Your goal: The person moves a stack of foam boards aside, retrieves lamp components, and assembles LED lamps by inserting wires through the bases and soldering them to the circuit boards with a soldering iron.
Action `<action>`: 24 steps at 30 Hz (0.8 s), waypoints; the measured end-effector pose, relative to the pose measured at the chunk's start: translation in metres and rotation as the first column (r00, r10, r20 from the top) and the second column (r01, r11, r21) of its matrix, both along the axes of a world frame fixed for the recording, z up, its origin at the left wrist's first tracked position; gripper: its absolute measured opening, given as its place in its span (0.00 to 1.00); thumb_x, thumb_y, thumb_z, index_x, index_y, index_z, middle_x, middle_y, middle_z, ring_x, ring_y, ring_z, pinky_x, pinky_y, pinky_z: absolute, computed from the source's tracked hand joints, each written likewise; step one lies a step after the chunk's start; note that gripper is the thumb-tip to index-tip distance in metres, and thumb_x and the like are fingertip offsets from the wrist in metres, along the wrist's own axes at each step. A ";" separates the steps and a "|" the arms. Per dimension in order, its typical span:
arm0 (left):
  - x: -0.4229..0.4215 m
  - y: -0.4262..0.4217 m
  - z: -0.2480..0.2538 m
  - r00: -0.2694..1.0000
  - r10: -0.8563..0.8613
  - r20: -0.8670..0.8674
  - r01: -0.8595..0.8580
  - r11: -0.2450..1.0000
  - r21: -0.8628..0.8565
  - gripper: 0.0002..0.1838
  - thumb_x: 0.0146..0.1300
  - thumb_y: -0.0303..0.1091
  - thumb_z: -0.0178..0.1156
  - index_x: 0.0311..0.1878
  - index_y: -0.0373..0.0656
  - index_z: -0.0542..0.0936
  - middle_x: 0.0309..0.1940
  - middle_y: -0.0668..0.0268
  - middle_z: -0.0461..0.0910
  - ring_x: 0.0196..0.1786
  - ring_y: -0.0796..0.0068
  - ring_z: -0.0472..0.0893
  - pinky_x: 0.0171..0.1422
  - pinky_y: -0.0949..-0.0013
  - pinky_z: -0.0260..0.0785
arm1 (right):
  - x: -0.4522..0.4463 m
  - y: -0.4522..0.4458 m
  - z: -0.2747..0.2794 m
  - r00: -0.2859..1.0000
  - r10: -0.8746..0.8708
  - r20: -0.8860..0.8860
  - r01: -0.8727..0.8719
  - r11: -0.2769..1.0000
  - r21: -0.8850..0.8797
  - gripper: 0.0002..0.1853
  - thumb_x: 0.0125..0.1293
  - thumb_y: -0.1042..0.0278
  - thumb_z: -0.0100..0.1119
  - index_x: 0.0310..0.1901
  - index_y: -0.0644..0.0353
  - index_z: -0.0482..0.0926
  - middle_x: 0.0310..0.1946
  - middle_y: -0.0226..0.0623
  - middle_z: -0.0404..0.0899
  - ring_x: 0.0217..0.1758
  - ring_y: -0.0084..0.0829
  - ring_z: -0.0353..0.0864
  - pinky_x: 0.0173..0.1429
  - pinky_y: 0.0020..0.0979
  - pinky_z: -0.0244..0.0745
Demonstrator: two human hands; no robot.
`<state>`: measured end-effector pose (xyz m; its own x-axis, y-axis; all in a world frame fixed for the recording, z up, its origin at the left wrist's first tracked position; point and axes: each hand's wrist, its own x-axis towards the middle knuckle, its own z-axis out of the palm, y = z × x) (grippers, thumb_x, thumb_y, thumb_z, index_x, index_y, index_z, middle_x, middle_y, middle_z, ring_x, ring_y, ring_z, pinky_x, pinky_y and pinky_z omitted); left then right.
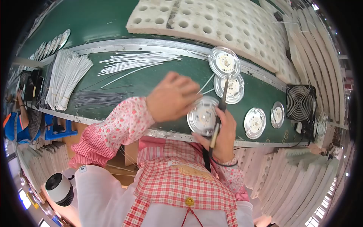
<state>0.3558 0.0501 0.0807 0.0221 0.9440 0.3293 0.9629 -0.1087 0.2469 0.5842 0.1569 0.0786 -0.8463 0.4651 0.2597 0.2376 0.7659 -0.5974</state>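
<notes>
My right hand is closed around a soldering iron, its tip pointing up over the round metal discs. A silver disc lies between my two hands, partly under the right one. My left hand is blurred and hovers left of that disc; whether its fingers hold anything is not clear. Beyond are two overlapping discs, an upper one and a lower one, with thin white wires beside them. Further right lie another disc and a smaller-looking one.
White wires, a thick white bundle and grey wires lie on the green bench at left. A perforated foam board stands behind. A fan is at right. Another person is at far left.
</notes>
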 end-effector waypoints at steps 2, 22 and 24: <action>-0.026 0.008 0.002 0.960 0.280 -0.022 -0.277 0.957 0.088 0.16 0.58 0.36 0.68 0.50 0.52 0.80 0.50 0.67 0.79 0.55 0.62 0.78 0.60 0.55 0.65 | 0.019 -0.001 -0.003 0.999 0.041 0.005 -0.041 0.997 0.070 0.46 0.44 0.52 0.82 0.64 0.60 0.70 0.62 0.56 0.72 0.66 0.58 0.72 0.69 0.53 0.64; -0.085 0.013 0.004 0.913 0.205 0.351 -0.286 0.938 0.195 0.06 0.61 0.27 0.67 0.39 0.41 0.78 0.39 0.62 0.82 0.40 0.60 0.80 0.45 0.62 0.66 | 0.031 0.015 0.033 0.950 -0.297 -0.098 0.271 0.938 -0.217 0.15 0.61 0.75 0.71 0.49 0.63 0.82 0.31 0.38 0.83 0.31 0.26 0.83 0.37 0.26 0.76; -0.078 0.010 0.006 0.901 0.246 0.357 -0.301 0.948 0.104 0.05 0.62 0.26 0.65 0.39 0.40 0.78 0.39 0.61 0.82 0.41 0.60 0.80 0.46 0.62 0.67 | 0.029 0.016 0.031 0.944 -0.309 -0.117 0.280 0.936 -0.215 0.14 0.62 0.75 0.71 0.49 0.63 0.81 0.31 0.38 0.83 0.30 0.25 0.81 0.37 0.26 0.75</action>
